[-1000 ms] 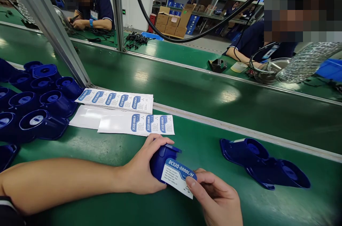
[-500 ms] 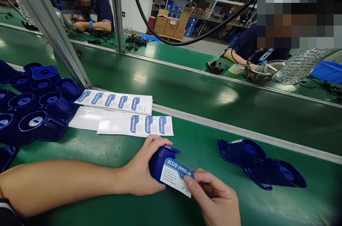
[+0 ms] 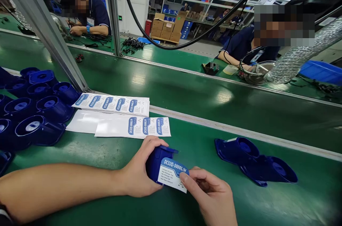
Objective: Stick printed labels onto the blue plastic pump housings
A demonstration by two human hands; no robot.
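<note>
My left hand (image 3: 140, 172) is wrapped round a dark blue plastic housing (image 3: 153, 165), holding it above the green bench. In my right hand (image 3: 210, 192), a white and blue label (image 3: 172, 174) printed "DC52Q-5000L/H" is pinched between thumb and fingers at its right end. The label's left part lies against the housing's side; how much of it sticks cannot be made out. Behind my left hand lie label sheets (image 3: 112, 128), one with several labels left at its right end. More label sheets (image 3: 112, 104) with rows of labels lie just beyond.
Several blue housings (image 3: 50, 106) crowd the left side, and two more housings (image 3: 256, 160) lie at the right. A metal post (image 3: 50, 37) rises at the left. A black cable (image 3: 171, 46) hangs across the view. Co-workers sit across the bench beside a foil duct (image 3: 301, 55).
The view has shifted slightly, so most things sit a little further left. The label lies a little closer against the housing, with my right hand still pinching its end.
</note>
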